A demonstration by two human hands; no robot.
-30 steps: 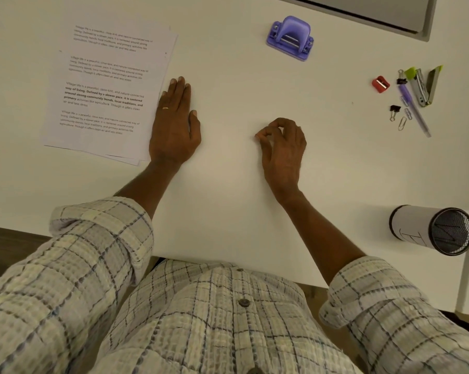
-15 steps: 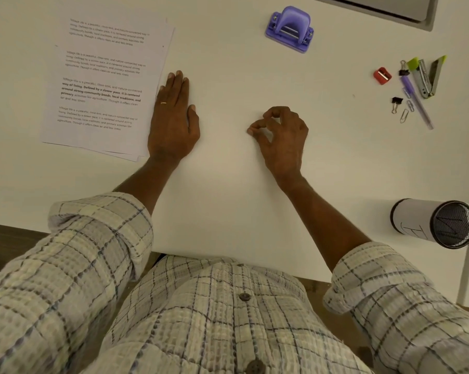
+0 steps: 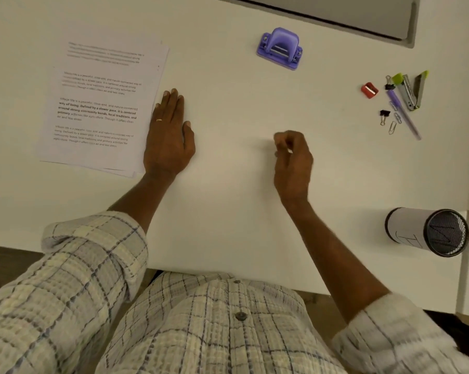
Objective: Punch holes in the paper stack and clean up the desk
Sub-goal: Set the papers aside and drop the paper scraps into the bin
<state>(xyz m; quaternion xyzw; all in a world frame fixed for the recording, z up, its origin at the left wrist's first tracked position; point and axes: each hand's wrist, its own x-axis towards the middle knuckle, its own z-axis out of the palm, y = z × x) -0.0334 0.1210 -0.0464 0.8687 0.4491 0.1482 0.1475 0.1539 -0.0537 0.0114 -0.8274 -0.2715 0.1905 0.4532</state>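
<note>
A stack of printed paper (image 3: 101, 103) lies on the white desk (image 3: 228, 211) at the left. My left hand (image 3: 170, 136) rests flat on the desk, fingers straight, its outer edge touching the stack's right side. A purple hole punch (image 3: 280, 48) stands at the back centre, well away from both hands. My right hand (image 3: 292, 160) sits mid-desk with fingers curled under, holding nothing that I can see.
At the right lie a red sharpener (image 3: 369, 90), a green stapler (image 3: 413, 90), a purple pen (image 3: 403, 114), binder clips (image 3: 384, 114) and paper clips (image 3: 392, 127). A mesh pen cup (image 3: 428, 232) lies on its side at the near right. A grey panel (image 3: 336, 12) spans the back.
The view has shifted slightly. My right hand's fingers have curled in a little tighter. My left hand stays flat beside the paper.
</note>
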